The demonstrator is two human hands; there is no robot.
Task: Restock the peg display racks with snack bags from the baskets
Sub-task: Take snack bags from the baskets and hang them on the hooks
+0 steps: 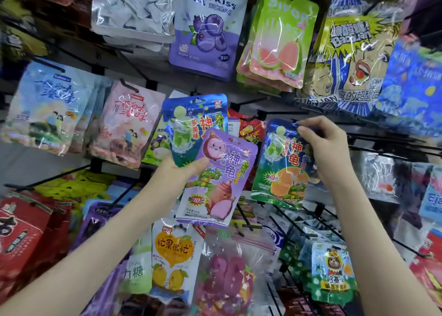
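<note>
My left hand [184,166] grips two snack bags fanned together in front of the rack: a purple taro bag [217,179] in front and a blue lime bag [193,121] behind it. My right hand [323,145] pinches the top edge of a blue and green orange bag [282,167], with its lower fingers curled behind the bag's right side. That bag hangs at the tip of a black peg [282,111]. Whether its hole is on the peg I cannot tell.
Black wire pegs carry bags all around: a blueberry bag [205,28], a guava bag [279,45], a pink bag [124,124], a mango bag [174,251]. Bare pegs [382,141] stick out to the right of my right hand. Red boxes [21,229] sit lower left.
</note>
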